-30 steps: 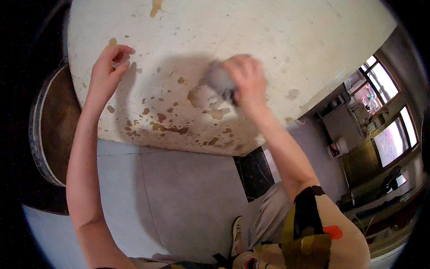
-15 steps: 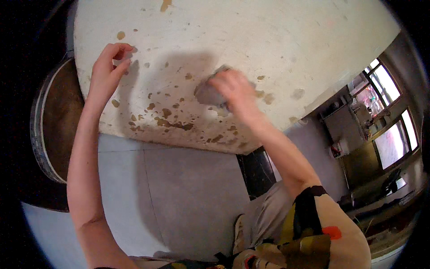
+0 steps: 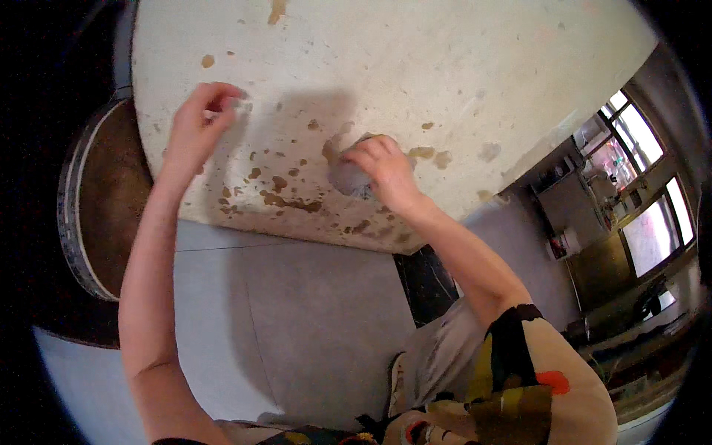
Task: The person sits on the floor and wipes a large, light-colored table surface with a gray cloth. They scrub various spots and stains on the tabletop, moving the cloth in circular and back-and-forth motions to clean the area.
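Note:
A cream-coloured tabletop (image 3: 415, 67) is spattered with brown stains near its front edge. My right hand (image 3: 382, 167) presses a small grey cloth (image 3: 347, 178) flat onto the stained patch, fingers wrapped over it. My left hand (image 3: 196, 126) rests on the table further left, its fingers pinched on a small pale scrap that is too small to identify. Both forearms reach up from the lower edge.
A round brown tray with a pale rim (image 3: 93, 200) stands on edge at the left of the table. Grey floor (image 3: 297, 311) lies below the table edge. At the right are a cabinet (image 3: 567, 204) and bright windows (image 3: 649, 185).
My right hand has slid the grey cloth leftward and toward the table's front edge over the stains. The left hand has stayed where it was on the table.

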The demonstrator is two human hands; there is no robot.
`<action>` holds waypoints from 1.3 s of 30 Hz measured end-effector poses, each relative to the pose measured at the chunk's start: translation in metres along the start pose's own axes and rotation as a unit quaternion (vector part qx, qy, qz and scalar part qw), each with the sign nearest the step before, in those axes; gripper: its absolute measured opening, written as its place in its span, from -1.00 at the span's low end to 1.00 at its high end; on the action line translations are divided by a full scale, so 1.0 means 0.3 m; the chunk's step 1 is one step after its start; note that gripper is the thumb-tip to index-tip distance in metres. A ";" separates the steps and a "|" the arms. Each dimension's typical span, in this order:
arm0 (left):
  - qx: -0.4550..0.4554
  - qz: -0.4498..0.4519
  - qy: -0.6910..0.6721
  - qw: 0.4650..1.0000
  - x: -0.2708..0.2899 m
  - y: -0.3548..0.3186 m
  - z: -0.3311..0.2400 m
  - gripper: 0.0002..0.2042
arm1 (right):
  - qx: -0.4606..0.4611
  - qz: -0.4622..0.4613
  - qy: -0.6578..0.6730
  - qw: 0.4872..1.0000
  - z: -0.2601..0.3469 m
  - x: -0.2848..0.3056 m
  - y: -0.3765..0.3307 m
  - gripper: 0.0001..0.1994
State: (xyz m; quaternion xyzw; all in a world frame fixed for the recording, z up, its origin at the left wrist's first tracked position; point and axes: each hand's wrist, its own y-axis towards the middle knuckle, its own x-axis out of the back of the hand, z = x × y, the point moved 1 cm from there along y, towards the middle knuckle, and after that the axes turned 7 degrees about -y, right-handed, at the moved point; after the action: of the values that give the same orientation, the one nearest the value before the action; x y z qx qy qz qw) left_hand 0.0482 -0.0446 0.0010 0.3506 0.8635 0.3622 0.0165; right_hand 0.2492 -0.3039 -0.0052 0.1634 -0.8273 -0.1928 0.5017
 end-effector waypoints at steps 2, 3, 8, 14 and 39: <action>-0.005 0.068 0.016 0.998 -0.051 -0.030 -0.035 -0.73 | -0.078 0.024 0.040 0.996 0.036 0.063 0.048 -0.59; 0.005 0.104 -0.057 0.993 -0.096 -0.044 -0.087 -0.70 | -0.181 0.012 0.148 0.972 0.024 0.102 0.061 -0.58; -0.050 0.178 -0.138 0.973 -0.247 -0.124 -0.232 -0.47 | -0.389 0.025 0.528 0.754 0.020 0.164 0.070 -0.51; 0.082 0.176 -0.332 0.923 -0.346 -0.101 -0.139 -0.41 | -0.347 0.036 0.750 0.562 0.071 0.238 0.054 -0.44; -0.227 0.038 0.075 0.970 -0.243 0.048 -0.215 -0.69 | -0.059 -0.147 -0.130 0.979 -0.068 0.249 0.037 -0.38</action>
State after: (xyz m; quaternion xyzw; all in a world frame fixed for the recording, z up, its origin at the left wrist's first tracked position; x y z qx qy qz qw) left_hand 0.0935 -0.1222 0.0414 0.3419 0.7438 0.5741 0.0168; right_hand 0.2336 -0.3321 0.0659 0.2271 -0.8394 -0.3326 0.3650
